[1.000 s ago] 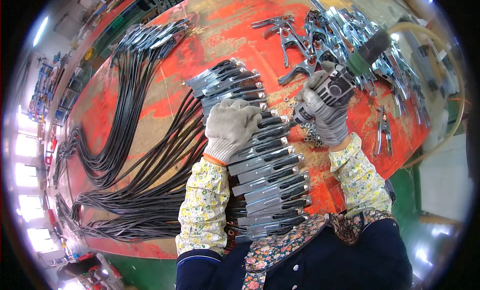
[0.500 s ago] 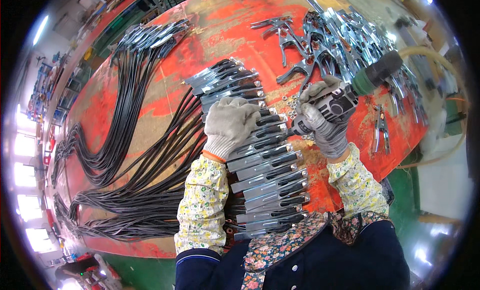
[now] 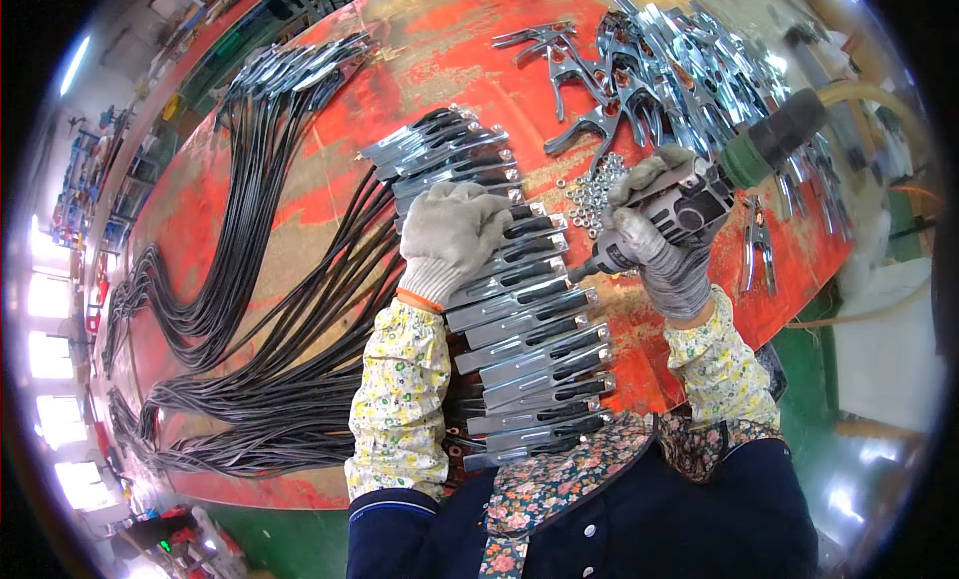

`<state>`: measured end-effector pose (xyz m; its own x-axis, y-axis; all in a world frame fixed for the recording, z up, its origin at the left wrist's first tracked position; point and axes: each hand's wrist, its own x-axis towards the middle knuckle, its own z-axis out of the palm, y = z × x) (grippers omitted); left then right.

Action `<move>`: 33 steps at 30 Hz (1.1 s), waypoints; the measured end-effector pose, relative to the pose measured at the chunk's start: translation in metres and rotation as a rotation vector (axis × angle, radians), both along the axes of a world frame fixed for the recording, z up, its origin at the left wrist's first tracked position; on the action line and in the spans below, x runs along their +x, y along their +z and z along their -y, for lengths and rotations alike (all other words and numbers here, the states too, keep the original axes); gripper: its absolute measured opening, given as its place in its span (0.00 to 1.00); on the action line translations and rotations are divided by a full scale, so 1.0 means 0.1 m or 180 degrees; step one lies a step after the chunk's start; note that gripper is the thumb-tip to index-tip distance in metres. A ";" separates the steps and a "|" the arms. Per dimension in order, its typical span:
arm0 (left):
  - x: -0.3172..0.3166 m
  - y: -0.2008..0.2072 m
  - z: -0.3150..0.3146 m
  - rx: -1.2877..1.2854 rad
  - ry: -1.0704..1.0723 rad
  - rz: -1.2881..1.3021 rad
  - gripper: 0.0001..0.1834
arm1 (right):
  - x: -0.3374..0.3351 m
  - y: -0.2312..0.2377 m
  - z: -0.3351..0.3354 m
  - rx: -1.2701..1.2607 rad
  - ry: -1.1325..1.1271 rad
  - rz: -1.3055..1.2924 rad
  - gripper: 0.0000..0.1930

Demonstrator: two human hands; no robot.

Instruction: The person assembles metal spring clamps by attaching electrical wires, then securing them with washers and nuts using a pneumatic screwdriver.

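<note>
A row of grey metal clamps (image 3: 524, 364) with black cables runs down the middle of the table, small bright fasteners along its right ends. My left hand (image 3: 452, 237), in a grey glove, is closed over the upper part of the row, fingers curled onto a clamp; its fingertips are partly hidden. My right hand (image 3: 671, 264), also gloved, is wrapped round a grey and black power driver (image 3: 689, 207). The driver's tip points left at the fastener ends of the row, close to one; whether it touches cannot be told. Loose nuts (image 3: 589, 194) lie beyond the driver.
Loose clamps (image 3: 689, 74) are heaped at the far right, and a single clamp (image 3: 759, 247) lies near the right edge. Another bundle of cabled clamps (image 3: 295, 74) rests at the far left. Black cables (image 3: 250, 379) spread left across the worn red table (image 3: 450, 49). A tan hose (image 3: 889, 94) curves behind the driver.
The driver and my right hand have moved slightly right and nearer, its tip now lower along the row. More loose nuts show. My left hand stays closed on the row.
</note>
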<state>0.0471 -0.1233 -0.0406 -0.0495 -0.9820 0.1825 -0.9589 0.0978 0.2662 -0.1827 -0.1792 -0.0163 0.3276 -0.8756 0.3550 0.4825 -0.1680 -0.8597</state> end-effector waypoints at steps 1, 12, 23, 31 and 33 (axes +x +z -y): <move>0.00 -0.01 0.00 -0.0002 -0.0013 -0.0003 0.14 | -0.02 0.02 -0.01 0.0039 0.0006 -0.0023 0.34; -0.03 -0.05 0.00 -0.0060 0.0008 0.0009 0.14 | 0.00 -0.11 -0.06 0.0459 0.0024 0.0170 0.33; 0.00 -0.04 -0.03 -0.0034 0.0034 0.0020 0.14 | -0.28 -0.06 -0.22 0.0145 -0.0283 0.0150 0.33; -0.03 -0.01 0.00 -0.0014 0.0043 0.0088 0.14 | -0.29 -0.11 -0.25 0.0175 -0.0211 0.0086 0.31; -0.04 -0.02 -0.02 0.0019 0.0066 0.0087 0.14 | -0.28 -0.14 -0.25 0.0137 -0.0215 -0.0006 0.31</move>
